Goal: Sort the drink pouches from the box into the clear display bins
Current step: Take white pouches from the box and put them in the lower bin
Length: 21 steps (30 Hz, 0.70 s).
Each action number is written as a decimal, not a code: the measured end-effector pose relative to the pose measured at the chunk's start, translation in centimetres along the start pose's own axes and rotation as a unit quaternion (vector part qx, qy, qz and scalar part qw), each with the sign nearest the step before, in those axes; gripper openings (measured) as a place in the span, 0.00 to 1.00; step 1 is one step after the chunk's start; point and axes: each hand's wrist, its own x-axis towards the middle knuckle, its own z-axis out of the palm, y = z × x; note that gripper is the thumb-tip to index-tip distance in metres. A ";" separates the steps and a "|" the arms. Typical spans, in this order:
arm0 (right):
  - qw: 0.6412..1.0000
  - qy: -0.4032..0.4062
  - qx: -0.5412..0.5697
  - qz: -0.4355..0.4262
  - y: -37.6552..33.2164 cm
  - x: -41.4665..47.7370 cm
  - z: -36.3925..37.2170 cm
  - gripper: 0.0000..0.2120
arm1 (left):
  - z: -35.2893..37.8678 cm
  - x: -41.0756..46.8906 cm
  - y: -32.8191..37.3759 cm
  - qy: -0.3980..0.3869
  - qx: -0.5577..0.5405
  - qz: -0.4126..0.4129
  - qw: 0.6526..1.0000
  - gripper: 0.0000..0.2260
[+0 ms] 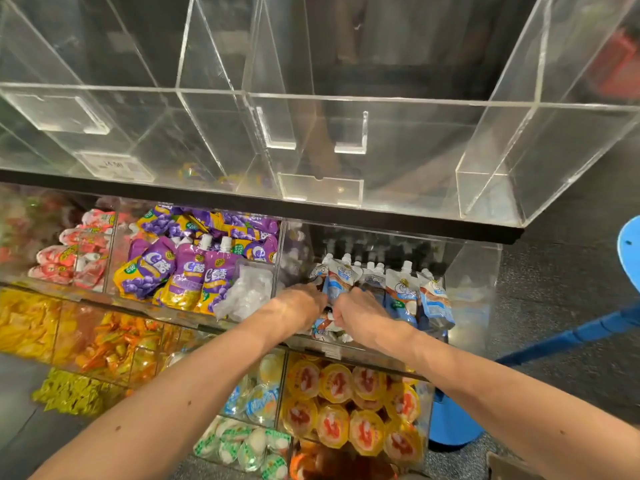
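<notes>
Both my hands reach into the right-hand clear bin (474,271) of the middle shelf. My left hand (299,304) and my right hand (358,315) each grip the same upright blue-and-white drink pouch (341,277), fingers curled at its lower edges. To its right, several more blue-and-white pouches (401,292) stand upright in a row. A few lie flat under my hands (327,329). The neighbouring bin to the left holds purple grape pouches (187,268). The box is not in view.
Empty clear acrylic bins (346,140) fill the shelf above. Pink pouches (76,251) sit far left. Lower bins hold yellow and orange snacks (104,341) and jelly cups (346,410). A blue stool (628,251) and blue crate edge (571,337) stand at the right.
</notes>
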 end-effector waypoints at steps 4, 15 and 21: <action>0.997 0.020 0.073 0.005 2.0 -0.4 -0.3 0.08 | -0.5 -0.4 -0.3 0.013 -0.082 -0.017 0.996 0.14; 0.934 0.236 0.264 -0.039 6.4 -12.0 -3.3 0.07 | -0.9 -7.5 3.7 0.343 -0.401 0.064 0.847 0.02; 0.815 0.463 0.330 0.110 12.0 -24.9 2.3 0.02 | -2.6 -8.8 14.8 0.392 -0.353 0.287 0.800 0.08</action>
